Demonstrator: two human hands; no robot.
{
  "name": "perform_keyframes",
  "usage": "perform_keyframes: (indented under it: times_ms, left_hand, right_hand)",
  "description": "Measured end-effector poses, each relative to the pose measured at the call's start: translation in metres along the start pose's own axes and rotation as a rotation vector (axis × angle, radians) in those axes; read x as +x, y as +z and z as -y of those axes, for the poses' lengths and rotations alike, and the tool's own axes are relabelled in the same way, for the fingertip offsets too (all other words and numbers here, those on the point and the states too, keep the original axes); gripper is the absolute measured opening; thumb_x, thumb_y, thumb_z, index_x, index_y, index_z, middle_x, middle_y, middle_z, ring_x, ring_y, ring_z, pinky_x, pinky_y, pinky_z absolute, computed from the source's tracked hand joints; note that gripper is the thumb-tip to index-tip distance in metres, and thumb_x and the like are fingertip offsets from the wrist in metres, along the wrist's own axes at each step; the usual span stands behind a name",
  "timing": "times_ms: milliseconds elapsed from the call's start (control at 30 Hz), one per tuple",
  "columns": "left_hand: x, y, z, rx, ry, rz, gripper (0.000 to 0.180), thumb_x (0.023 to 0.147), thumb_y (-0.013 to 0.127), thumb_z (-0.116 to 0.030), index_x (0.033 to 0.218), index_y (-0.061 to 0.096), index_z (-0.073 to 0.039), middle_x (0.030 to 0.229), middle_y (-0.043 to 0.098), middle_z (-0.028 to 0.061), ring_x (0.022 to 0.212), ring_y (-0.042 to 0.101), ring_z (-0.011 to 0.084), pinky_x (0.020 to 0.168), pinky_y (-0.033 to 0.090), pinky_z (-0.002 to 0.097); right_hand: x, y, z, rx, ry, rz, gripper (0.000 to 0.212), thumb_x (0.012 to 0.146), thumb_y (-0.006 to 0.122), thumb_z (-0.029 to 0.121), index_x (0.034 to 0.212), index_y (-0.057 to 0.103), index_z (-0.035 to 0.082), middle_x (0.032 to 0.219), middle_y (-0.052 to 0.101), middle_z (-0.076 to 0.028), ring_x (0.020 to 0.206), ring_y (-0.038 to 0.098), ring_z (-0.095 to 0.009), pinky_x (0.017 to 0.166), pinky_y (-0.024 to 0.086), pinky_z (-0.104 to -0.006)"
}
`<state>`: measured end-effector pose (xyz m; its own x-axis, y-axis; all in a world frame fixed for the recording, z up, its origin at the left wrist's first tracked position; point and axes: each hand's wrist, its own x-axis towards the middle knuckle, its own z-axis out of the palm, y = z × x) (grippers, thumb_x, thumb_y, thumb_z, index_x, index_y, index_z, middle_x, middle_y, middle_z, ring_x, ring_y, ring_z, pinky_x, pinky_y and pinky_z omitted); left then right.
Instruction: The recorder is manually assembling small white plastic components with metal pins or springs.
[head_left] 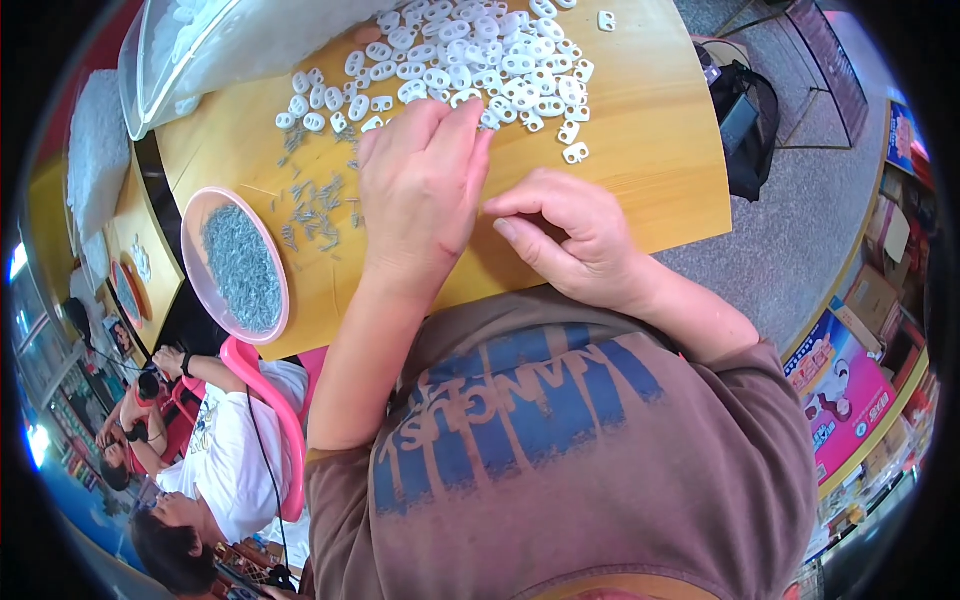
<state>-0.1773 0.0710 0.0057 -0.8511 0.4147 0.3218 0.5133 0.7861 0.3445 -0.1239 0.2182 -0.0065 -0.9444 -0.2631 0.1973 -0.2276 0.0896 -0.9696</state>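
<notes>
My left hand reaches over the near edge of a loose pile of small white plastic pieces, oval with two holes each. Its fingers are bent down and pressed together at the pile, and what they hold, if anything, is hidden. To its right, my right hand hovers over the table's near edge with fingers curled and thumb close to the index finger. Nothing can be made out in that grip. Left of my left hand, small grey metal springs or pins lie scattered on the wood.
A pink bowl full of the same grey parts stands at the table's left edge. Behind it is a clear bin with bagged white pieces. The yellow wooden table ends at right, near a black bag. Another person sits at left.
</notes>
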Motion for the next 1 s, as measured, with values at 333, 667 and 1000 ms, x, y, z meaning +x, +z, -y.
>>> perform_keyframes:
  times_ms: [333, 667, 1000]
  left_hand:
    - [0.005, 0.004, 0.0, -0.052, -0.061, 0.069, 0.017, 0.068, 0.064, -0.013, 0.084, 0.058, -0.008, 0.077, 0.053, 0.0047, 0.07, 0.053, 0.0222, 0.064, 0.038, 0.0341]
    - [0.017, 0.006, 0.007, -0.164, -0.109, 0.141, 0.011, 0.069, 0.063, -0.012, 0.077, 0.057, -0.008, 0.072, 0.054, 0.0053, 0.066, 0.054, 0.0242, 0.06, 0.038, 0.0349]
    - [0.008, -0.009, 0.003, -0.477, -0.293, 0.082, 0.005, 0.073, 0.061, -0.005, 0.078, 0.059, -0.005, 0.068, 0.052, 0.0036, 0.061, 0.05, 0.0132, 0.053, 0.038, 0.0248]
  right_hand:
    - [0.0, 0.0, -0.001, -0.025, -0.03, -0.019, 0.013, 0.074, 0.056, -0.002, 0.087, 0.059, 0.001, 0.071, 0.055, -0.008, 0.06, 0.053, -0.017, 0.053, 0.041, -0.0249]
    - [0.001, 0.0, -0.001, -0.062, -0.04, -0.023, 0.014, 0.073, 0.057, -0.002, 0.087, 0.059, 0.001, 0.07, 0.055, -0.008, 0.059, 0.054, -0.017, 0.052, 0.041, -0.0254]
    - [0.0, -0.002, -0.002, 0.04, 0.021, -0.052, 0.013, 0.078, 0.055, 0.0, 0.091, 0.058, 0.001, 0.074, 0.055, -0.005, 0.063, 0.052, -0.011, 0.056, 0.041, -0.0218]
